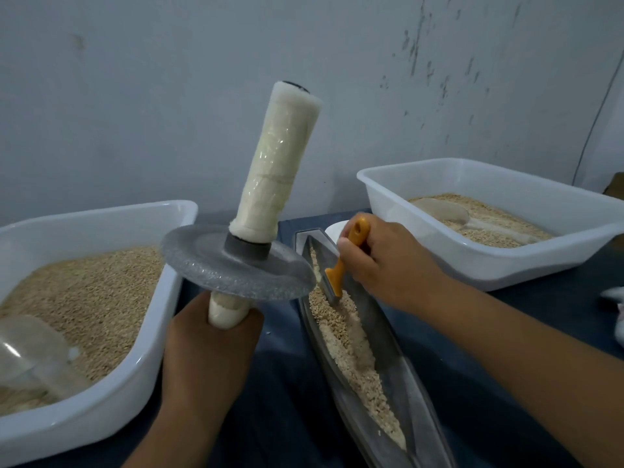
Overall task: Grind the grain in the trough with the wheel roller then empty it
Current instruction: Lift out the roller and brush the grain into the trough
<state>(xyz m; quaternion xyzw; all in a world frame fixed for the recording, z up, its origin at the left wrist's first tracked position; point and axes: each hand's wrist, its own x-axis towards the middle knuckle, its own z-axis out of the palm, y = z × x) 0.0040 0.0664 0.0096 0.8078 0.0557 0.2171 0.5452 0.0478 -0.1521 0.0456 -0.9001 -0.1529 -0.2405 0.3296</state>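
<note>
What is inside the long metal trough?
Crushed grain fills the trough, with a scraper held by the right hand digging in. The trough's bottom is covered.

The left hand [209,349] holds the wheel roller [256,211] upright while the right hand [388,261] drags an orange-handled scraper [341,265] through the trough [381,339] grain [347,339].

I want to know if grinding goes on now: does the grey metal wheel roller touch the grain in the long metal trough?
Apart. The head view shows the grey metal wheel roller held up by the left hand, above and beside the long metal trough.
</note>
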